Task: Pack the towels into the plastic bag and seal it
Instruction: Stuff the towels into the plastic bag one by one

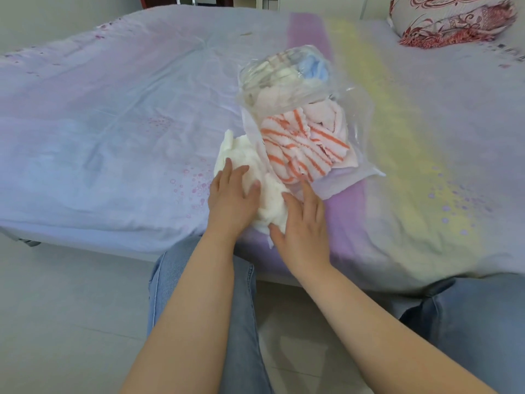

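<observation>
Nearest the camera, two bare forearms reach over denim-clad knees to the edge of a bed spread with a pale lilac sheet [113,115] banded in purple and yellow. The left hand [231,194] lies flat, fingers spread and uncurled, pressing down on a fluffy cream-white towel [250,160] rather than gripping it. The right hand [302,223] is likewise open, palm down, its thumb side against the near end of the same towel and its fingertips reaching the mouth of the clear plastic bag [349,177]; it clasps nothing that can be seen. That bag lies just beyond, its open end toward the person, and already holds a white towel with orange stripes [295,143], a pale pink one behind it, and further in a cream and a light blue towel [312,68] bunched at the closed end. At the far right corner sits a red-and-white patterned pillow [451,19]. The cream towel lies outside the bag, beside its opening. The risk, as I judge it, is that the bulky towel catches the thin lip and folds it inward, or drags the striped towel out; an overfilled mouth would also keep the seal from closing.
</observation>
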{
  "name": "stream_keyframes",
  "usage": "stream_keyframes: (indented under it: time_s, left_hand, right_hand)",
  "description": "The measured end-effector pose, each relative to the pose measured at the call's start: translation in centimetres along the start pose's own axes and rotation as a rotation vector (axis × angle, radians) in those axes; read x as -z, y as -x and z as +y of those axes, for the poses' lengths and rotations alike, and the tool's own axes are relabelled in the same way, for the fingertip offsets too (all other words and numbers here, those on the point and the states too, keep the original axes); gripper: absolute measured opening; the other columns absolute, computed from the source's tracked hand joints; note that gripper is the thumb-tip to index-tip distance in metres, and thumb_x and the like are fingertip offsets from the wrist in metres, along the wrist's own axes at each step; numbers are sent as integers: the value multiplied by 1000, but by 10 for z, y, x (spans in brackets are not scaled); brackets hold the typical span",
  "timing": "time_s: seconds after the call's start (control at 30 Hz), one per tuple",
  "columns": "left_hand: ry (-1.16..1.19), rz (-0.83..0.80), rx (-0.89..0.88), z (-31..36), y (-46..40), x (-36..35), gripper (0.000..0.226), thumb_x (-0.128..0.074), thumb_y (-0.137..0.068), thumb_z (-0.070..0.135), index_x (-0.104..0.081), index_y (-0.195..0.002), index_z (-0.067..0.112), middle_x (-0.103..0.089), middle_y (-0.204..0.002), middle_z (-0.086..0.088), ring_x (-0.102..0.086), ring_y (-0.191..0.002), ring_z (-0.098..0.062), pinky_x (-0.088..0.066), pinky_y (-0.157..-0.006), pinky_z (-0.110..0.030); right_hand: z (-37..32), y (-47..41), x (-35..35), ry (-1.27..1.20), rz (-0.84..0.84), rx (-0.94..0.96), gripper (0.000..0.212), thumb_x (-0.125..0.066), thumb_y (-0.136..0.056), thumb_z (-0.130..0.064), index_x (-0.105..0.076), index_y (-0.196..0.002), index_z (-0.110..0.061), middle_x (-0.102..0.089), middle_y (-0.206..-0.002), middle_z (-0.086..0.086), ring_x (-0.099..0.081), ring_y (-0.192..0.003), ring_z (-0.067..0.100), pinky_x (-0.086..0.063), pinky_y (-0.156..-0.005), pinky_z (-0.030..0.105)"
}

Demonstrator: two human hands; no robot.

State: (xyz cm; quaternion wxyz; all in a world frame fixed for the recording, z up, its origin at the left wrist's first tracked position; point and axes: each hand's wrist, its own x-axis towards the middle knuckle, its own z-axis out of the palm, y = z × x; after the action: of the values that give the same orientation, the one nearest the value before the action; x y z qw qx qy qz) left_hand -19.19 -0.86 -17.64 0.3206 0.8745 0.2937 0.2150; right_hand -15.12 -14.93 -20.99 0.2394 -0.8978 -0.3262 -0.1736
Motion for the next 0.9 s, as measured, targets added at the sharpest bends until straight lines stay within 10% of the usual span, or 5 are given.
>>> stream_keyframes:
  time_s: [0.13, 0.33, 0.57, 0.7, 0.9]
  left_hand:
    - [-203, -83, -3, -8, 9, 6, 61, -57, -90, 28, -35, -145, 16, -47, -144, -7, -44, -126, -30, -35, -100, -36]
    - [633, -341, -5, 18, 47, 30, 23, -51, -77, 13, -71, -79, 23, -66, -69, 11, -58, -69, -4, -44, -61, -15]
    - [1029, -437, -65, 35, 62, 12, 22, -63, -77, 17, -67, -98, 19, -66, -92, -6, -60, -79, -13, -50, -67, -21]
    - [756, 125, 111, 38, 49, -2, 11, -54, -96, 30, -59, -93, 20, -65, -86, -3, -61, -73, -12, -49, -67, -30]
    - [222, 4, 109, 49, 34, -23, 43, -41, -95, 55, -50, -78, 17, -60, -76, 4, -59, -78, -22, -47, -68, -35]
  right_hand:
    - [10, 5, 4, -131, 34, 6, 28, -74, -71, -17, -69, -98, -14, -38, -147, 10, -30, -129, 27, -41, -102, 39]
    - [1, 22, 53, -777, -160, -72, 30, -75, -74, -24, -60, -100, -31, -27, -143, -14, -34, -126, -9, -35, -95, 7]
    - [19, 23, 93, -1401, -302, -289, 42, -75, -61, -9, -66, -98, -26, -73, -95, -14, -67, -93, 6, -55, -79, 33]
    - [45, 3, 105, -1391, 94, -431, 43, -75, -59, -15, -68, -97, -35, -71, -102, -8, -64, -106, 21, -50, -91, 45]
    - [32, -62, 112, -681, 171, -67, 32, -61, -70, -19, -57, -101, -25, -57, -101, 3, -54, -94, 13, -42, -83, 22]
